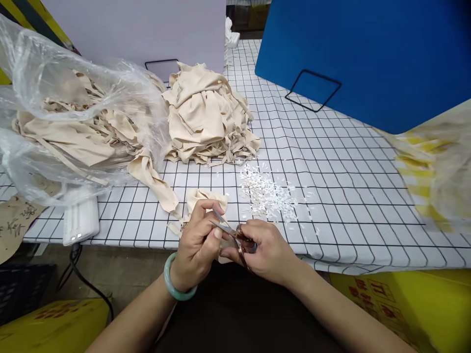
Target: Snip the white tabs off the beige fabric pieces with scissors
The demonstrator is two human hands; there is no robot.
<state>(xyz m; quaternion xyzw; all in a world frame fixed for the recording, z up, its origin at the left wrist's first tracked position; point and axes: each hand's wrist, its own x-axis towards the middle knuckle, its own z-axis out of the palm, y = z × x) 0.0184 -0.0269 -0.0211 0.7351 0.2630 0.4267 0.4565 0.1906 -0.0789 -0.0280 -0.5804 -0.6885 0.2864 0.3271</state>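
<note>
My right hand [270, 247] grips a small pair of scissors [228, 229] by its handles, and the blades are parted. Their tips reach the fingers of my left hand [200, 242], which is closed in a pinch and wears a green bangle. A beige fabric piece [208, 197] runs from the table edge up to the left fingers; the pinched part is mostly hidden. Just beyond my hands lie many tiny white scraps [267, 193], spread over the checked tablecloth [324, 186]. Behind them rises a heap of beige fabric pieces [206, 113].
At left, a clear plastic bag [47, 73] spills more beige fabric. A white power bank [81, 220] with a black cable [86, 279] sits at the front edge. A blue panel [360, 59] and a pale lilac panel [140, 29] stand at the back. Yellow bins [415, 304] are below.
</note>
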